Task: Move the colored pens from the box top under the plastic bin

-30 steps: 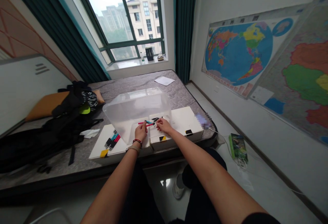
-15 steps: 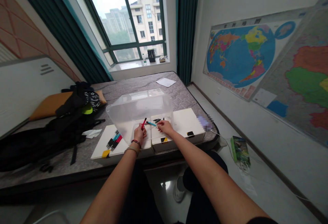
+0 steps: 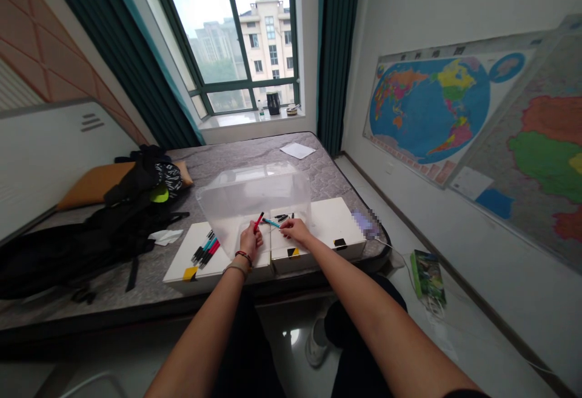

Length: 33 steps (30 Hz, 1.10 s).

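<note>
My left hand [image 3: 250, 240] is closed around a red pen [image 3: 259, 221], which points up and away. Between the fingertips of my right hand [image 3: 294, 229] is a blue pen [image 3: 271, 222], its far end close to the red one. Both hands are at the open side of a clear plastic bin [image 3: 254, 188] lying tipped over on two white boxes [image 3: 334, 219]. Several black pen parts [image 3: 282, 216] lie inside the bin, just beyond my right hand. A group of black, blue and red pens [image 3: 206, 250] rests on the left box.
The boxes stand on a grey mattress [image 3: 331, 170]. A black bag [image 3: 86, 237] and a white tissue [image 3: 165, 237] lie to the left, a white sheet [image 3: 297, 150] at the back. A green box [image 3: 428, 276] with a cable stands on the floor at right.
The view has shifted slightly, so everything sits a little lower and to the right. Both hands keep hold of their pens, with hardly any movement of their own.
</note>
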Tool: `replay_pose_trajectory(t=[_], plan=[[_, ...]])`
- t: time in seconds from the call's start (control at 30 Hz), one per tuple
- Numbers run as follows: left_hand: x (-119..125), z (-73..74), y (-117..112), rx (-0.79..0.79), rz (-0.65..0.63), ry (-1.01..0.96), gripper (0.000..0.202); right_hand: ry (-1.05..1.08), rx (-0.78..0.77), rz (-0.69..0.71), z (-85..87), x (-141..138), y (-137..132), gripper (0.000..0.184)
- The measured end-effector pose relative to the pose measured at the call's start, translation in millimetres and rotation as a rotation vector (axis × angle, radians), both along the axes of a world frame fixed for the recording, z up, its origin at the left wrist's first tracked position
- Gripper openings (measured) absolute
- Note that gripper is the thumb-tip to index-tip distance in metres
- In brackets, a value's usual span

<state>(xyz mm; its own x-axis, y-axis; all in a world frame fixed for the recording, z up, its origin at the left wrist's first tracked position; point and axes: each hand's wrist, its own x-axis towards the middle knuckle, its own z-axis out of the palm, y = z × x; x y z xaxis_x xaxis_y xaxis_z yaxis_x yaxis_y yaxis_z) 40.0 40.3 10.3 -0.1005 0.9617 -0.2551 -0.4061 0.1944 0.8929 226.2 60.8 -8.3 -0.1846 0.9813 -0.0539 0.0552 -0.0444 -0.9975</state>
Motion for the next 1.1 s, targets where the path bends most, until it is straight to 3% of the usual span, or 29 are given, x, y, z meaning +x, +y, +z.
replay_pose_trajectory(t=[0.2,0.37,0.53,0.83,0.93,1.1], plan=[[-2.1,-1.8,-0.1,0.005,-0.003,-0.027,0.042,0.019,0.006,0.057,0.5,1.1,-0.8,0.011],[-1.9,-4.4,0.4,0.032,-0.004,0.014,0.043,0.231,0.029,-0.096,-1.3,-5.4,-2.5,0.054],[1.8,-7.0,1.1,0.036,-0.002,0.127,0.044,0.115,0.024,-0.095,0.6,-7.3,-5.5,0.018],[5.6,-6.2,-3.0,0.126,-0.211,0.544,0.048,0.112,0.032,0.015,6.6,1.3,-6.8,0.028],[3.7,-5.1,-3.4,0.121,-0.253,0.485,0.048,0.132,0.028,0.008,3.5,1.5,-4.5,0.026],[1.2,-4.3,-2.2,0.105,-0.158,0.309,0.047,0.219,0.004,-0.091,0.9,-1.7,-2.9,0.022]])
